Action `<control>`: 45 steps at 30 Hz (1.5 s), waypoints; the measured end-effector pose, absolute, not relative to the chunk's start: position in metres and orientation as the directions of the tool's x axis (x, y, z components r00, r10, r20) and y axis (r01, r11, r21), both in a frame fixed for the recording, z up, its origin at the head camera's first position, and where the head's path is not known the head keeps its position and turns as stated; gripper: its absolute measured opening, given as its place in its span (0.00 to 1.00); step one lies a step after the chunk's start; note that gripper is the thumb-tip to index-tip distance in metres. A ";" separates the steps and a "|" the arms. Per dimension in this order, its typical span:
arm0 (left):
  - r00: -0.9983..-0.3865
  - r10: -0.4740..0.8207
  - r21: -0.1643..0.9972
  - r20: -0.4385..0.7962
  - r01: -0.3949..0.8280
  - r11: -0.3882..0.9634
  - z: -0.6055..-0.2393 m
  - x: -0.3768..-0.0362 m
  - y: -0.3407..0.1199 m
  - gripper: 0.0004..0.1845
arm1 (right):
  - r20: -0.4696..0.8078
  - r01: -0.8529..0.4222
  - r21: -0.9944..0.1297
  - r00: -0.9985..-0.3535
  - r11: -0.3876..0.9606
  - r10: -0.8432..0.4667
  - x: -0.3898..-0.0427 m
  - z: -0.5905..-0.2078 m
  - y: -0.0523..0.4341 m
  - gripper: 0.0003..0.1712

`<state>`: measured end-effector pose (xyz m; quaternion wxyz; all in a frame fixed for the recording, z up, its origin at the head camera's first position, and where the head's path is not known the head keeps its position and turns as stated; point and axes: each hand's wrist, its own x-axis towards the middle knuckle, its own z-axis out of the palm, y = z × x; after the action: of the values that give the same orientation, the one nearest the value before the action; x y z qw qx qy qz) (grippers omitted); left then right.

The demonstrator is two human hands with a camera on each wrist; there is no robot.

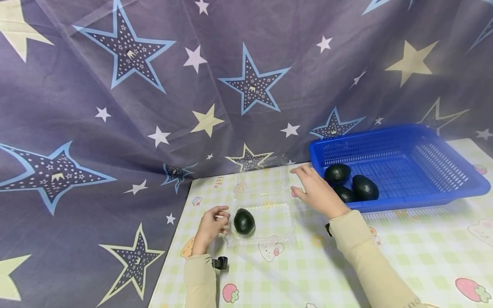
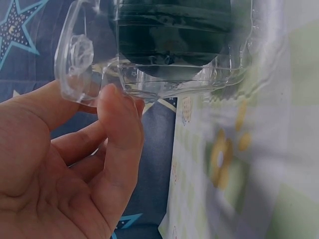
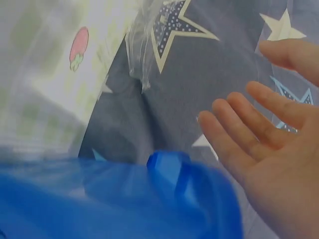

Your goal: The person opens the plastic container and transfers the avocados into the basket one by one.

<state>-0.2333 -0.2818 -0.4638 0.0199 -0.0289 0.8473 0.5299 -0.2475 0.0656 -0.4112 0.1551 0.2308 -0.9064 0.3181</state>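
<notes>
A clear plastic clamshell box (image 1: 271, 222) lies on the table with its lid (image 1: 263, 179) raised at the back. One dark green avocado (image 1: 244, 221) sits in its left part; the left wrist view shows this avocado (image 2: 174, 35) through the plastic wall. At the box's left edge, my left hand (image 1: 211, 226) pinches the rim tab (image 2: 75, 84) between thumb and fingers. My right hand (image 1: 317, 190) is held between the lid and the blue basket, fingers extended and apart. Nothing is in that hand (image 3: 274, 134) in the right wrist view.
A blue plastic basket (image 1: 427, 196) stands at the right, with three avocados (image 1: 365, 187) in its left end. A star-patterned curtain (image 1: 154, 107) hangs behind and left of the table. The checked tablecloth (image 1: 269, 278) carries printed strawberries and bears.
</notes>
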 end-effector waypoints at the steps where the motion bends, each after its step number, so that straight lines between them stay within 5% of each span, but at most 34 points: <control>1: -0.998 -0.027 0.898 -0.064 -0.069 0.435 -0.465 -0.234 -0.282 0.24 | 0.429 -0.522 -0.506 -0.843 0.687 -0.324 -0.247 -0.412 0.063 0.26; 45: -0.996 -0.012 0.909 -0.084 -0.081 0.409 -0.458 -0.232 -0.283 0.24 | 0.306 -0.619 -0.495 -0.781 0.610 -0.545 -0.232 -0.453 -0.038 0.38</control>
<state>-0.2321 -0.2828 -0.4584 0.0319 -0.0276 0.8386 0.5431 -0.2322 -0.0375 -0.4526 0.0622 0.3250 -0.8950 0.2991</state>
